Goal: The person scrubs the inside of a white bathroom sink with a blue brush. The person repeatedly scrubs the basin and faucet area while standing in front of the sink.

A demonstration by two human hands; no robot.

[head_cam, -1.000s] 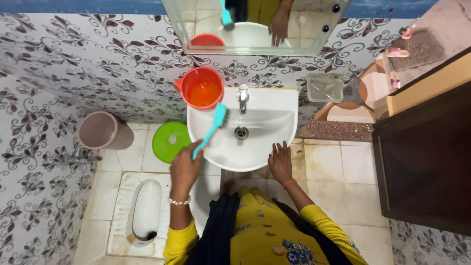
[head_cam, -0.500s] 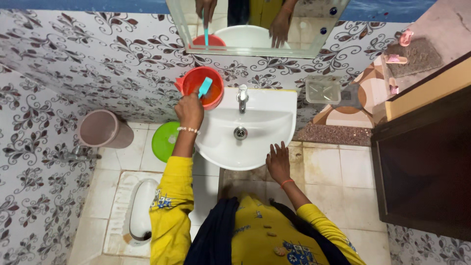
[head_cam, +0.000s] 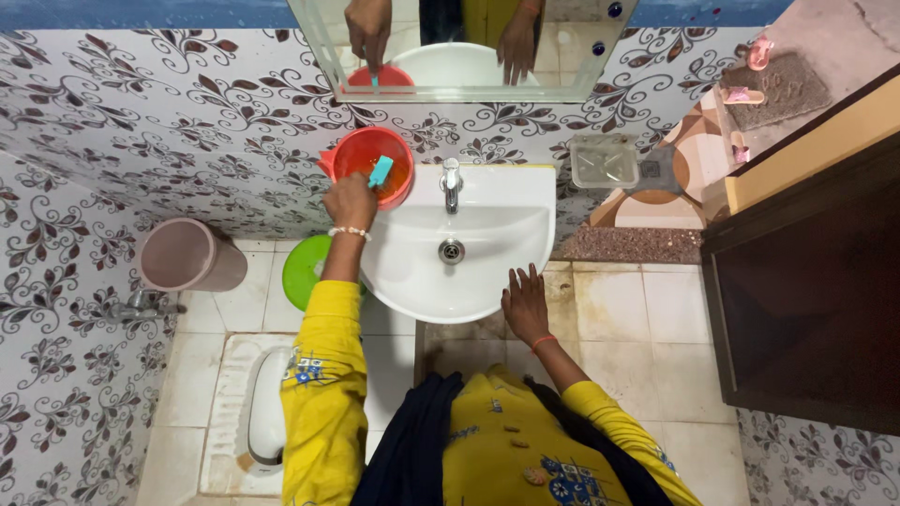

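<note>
Dipping the brush [head_cam: 380,171] in the red mug [head_cam: 369,166], the left hand [head_cam: 350,201] grips it; the right hand [head_cam: 525,302] rests flat on the sink [head_cam: 506,211]. Bumped, the mug could tip and spill.

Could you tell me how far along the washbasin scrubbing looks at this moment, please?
Nothing yet marks the white washbasin as finished; no foam or rinse water shows in it. In hand: the left hand dips the teal brush into the orange mug on the basin's corner, while the right hand rests on the front rim. Scrubbing and rinsing look left.
</note>
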